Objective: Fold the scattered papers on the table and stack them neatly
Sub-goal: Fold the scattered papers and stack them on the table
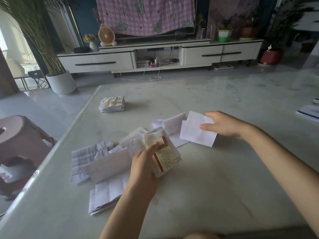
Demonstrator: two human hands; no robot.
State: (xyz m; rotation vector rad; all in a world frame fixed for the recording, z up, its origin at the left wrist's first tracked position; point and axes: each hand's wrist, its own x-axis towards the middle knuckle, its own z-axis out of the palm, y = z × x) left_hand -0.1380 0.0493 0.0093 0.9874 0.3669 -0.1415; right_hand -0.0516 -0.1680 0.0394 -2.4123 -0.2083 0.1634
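Loose white papers [96,161] lie scattered over the near-left part of the marble table [215,169], some printed, some half folded. My left hand [145,163] grips a bundle of folded papers [165,159] with a red-striped slip on top, just above the scatter. My right hand [224,125] pinches a white folded sheet [195,131] at its upper right corner; the sheet is lifted a little off the table. Another blank folded sheet [172,126] lies just left of it. A neat stack of folded papers [112,104] sits farther back on the left.
A pink plastic stool [20,138] stands at the table's left edge. A booklet [309,112] lies at the far right edge. Beyond the table are a white TV cabinet [155,56] and a potted plant [60,81].
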